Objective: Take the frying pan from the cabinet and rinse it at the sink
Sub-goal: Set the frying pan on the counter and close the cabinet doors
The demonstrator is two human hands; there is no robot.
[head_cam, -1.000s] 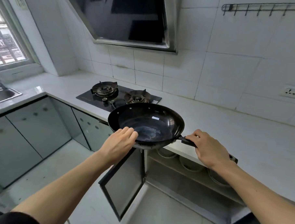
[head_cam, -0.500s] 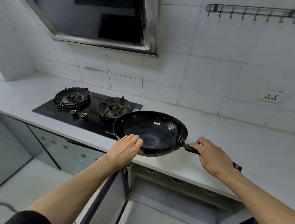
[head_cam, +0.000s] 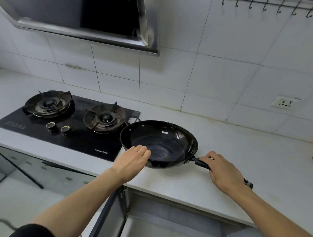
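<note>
— Left hand (head_cam: 135,157)?
— Laid flat, fingers together, over the near-left rim of the frying pan (head_cam: 162,142), at about 8 o'clock on the pan; touching the rim, palm down, not curled round anything visible; thumb hidden, so cannot tell whether pinching the edge

— Right hand (head_cam: 223,172)?
— Closed around the black handle (head_cam: 202,163), at 4 o'clock from the bowl; fingers wrapped over the top; tail end of the handle poking out past the wrist

— And the pan itself?
— Dark, deep, round, mouth up, nothing inside but pale streaks on the bottom; over the white countertop (head_cam: 185,187) near its front edge; resting or held just above, cannot tell; just right of the gas hob (head_cam: 62,125), at 3 o'clock from the right burner (head_cam: 105,118); left rim overlapping the hob's right corner in this view

— Elsewhere on the hob?
— Left burner (head_cam: 48,103) at 9 o'clock from the right one; two knobs (head_cam: 58,127) side by side in front, between the burners

— Above and behind?
— Range hood (head_cam: 88,20) at 11 o'clock from the pan; white tiled wall (head_cam: 216,76); hook rail (head_cam: 273,3) at 1 o'clock, top edge; wall socket (head_cam: 284,103) at 2 o'clock

— Below the counter?
— Open cabinet door (head_cam: 108,214) at 6 o'clock, swung toward the viewer, between the two forearms; grey cabinet fronts (head_cam: 33,168) at 8 o'clock
</note>
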